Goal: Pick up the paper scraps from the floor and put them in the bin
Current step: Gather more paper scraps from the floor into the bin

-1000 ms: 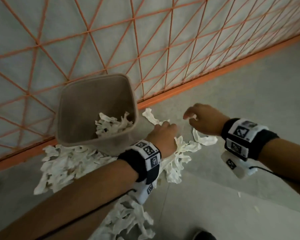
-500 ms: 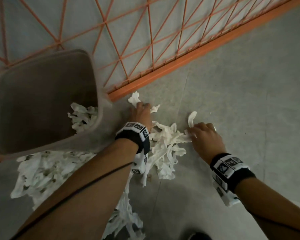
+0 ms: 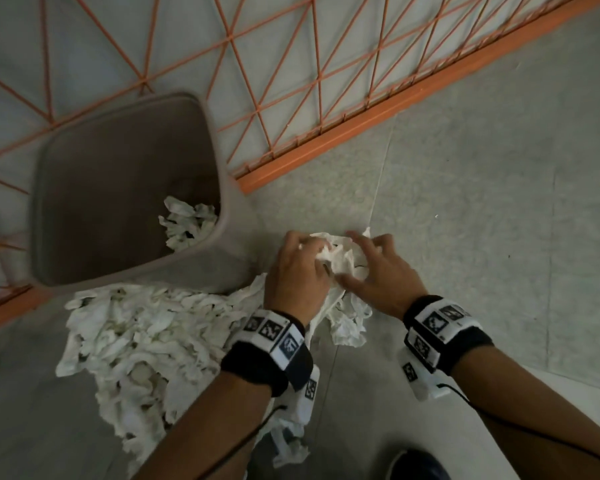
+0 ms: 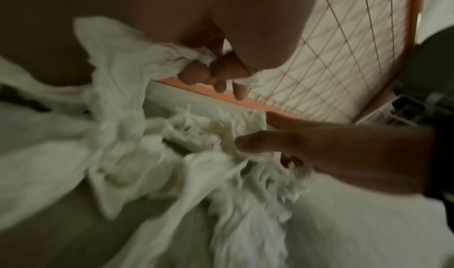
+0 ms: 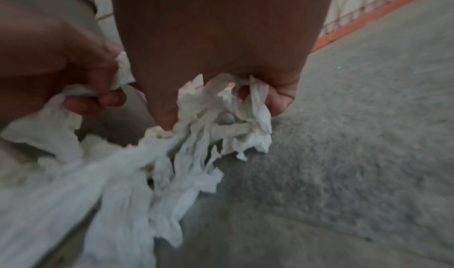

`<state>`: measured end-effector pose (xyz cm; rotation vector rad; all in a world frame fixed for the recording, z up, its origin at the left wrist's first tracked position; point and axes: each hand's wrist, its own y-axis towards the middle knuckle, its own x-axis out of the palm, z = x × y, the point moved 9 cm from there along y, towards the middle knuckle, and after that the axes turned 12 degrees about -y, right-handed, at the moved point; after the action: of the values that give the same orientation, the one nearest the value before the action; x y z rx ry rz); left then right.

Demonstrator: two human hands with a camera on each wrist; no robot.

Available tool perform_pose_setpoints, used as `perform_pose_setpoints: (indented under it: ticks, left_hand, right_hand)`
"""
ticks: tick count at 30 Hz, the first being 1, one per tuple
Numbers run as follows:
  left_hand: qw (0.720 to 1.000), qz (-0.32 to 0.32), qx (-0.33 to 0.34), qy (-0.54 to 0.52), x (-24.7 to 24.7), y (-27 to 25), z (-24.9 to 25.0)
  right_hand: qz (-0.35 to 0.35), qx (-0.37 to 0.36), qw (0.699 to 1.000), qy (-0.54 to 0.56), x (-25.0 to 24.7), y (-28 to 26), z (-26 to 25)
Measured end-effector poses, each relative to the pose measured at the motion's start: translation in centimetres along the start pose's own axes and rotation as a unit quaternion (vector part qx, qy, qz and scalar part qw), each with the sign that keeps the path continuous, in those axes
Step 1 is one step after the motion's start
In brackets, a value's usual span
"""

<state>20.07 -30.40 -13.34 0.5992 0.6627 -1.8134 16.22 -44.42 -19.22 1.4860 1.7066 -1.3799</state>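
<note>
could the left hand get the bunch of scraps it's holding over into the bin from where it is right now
Probably yes. The left hand grips the scraps beside the bin, whose open top faces up with nothing covering it. The right hand grips the same bunch, so both would likely lift together.

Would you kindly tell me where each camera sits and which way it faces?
Head: on the person's head, looking down at the bin, floor scraps, both forearms and hands.
Left wrist: along the left hand towards the orange grid fence; right hand opposite.
Right wrist: along the right hand over the floor.
Shared: both wrist views show the gathered paper bundle.
</note>
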Motion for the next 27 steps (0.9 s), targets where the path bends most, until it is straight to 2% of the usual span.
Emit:
perform_pose_setpoints:
  ticks: [3,6,8,11,14,16,19,22,24,25,27]
  left_hand:
    - [0.986,-0.111,-0.084,0.088,3.5,-1.9,-3.0]
    - [0.976,-0.150,-0.077,0.137,5.0,-3.0,-4.4]
    - [0.980,-0.131,-0.058,0.139,4.4,-3.5,-4.4]
    - [0.995,-0.067,-0.024,0.070,2.1,-4.1,-3.3]
    - [1.000,0.022,-0.012,-0.019,-1.6,-5.0,-2.4]
    - [0.996,0.071,0.016,-0.046,-3.9,-5.7,-1.7]
    - [0.987,0.102,0.085,-0.090,-6.6,-6.6,-0.4]
    - [0.984,0.111,0.096,-0.100,-7.8,-7.2,-1.3]
    - [0.990,0.111,0.066,-0.062,-7.5,-7.2,-2.8]
    - [0.995,0.088,0.036,-0.028,-6.7,-7.0,-3.8]
    - [0.998,-0.006,-0.015,0.062,-3.9,-6.7,-6.1]
  right_hand:
    - [-0.001,-0.018,0.997,-0.081,1.3,0.3,-0.4]
    - [0.028,-0.012,0.998,-0.054,1.0,0.3,-0.3]
    - [0.035,-0.008,0.999,-0.013,1.0,0.0,-0.3]
    - [0.027,0.015,0.995,0.093,1.0,-0.4,-0.1]
    - [0.090,0.056,0.966,0.235,-0.1,-1.3,1.1]
    - [0.120,0.072,0.953,0.269,-0.5,-2.1,1.7]
    - [0.107,0.051,0.950,0.289,-0.3,-3.4,0.5]
    - [0.046,0.009,0.964,0.261,1.2,-4.4,-2.1]
    - [-0.012,-0.001,0.981,0.194,3.3,-4.7,-3.6]
    - [-0.038,-0.009,0.989,0.142,4.4,-4.8,-4.3]
    - [-0.077,-0.035,0.996,0.032,6.3,-5.2,-5.4]
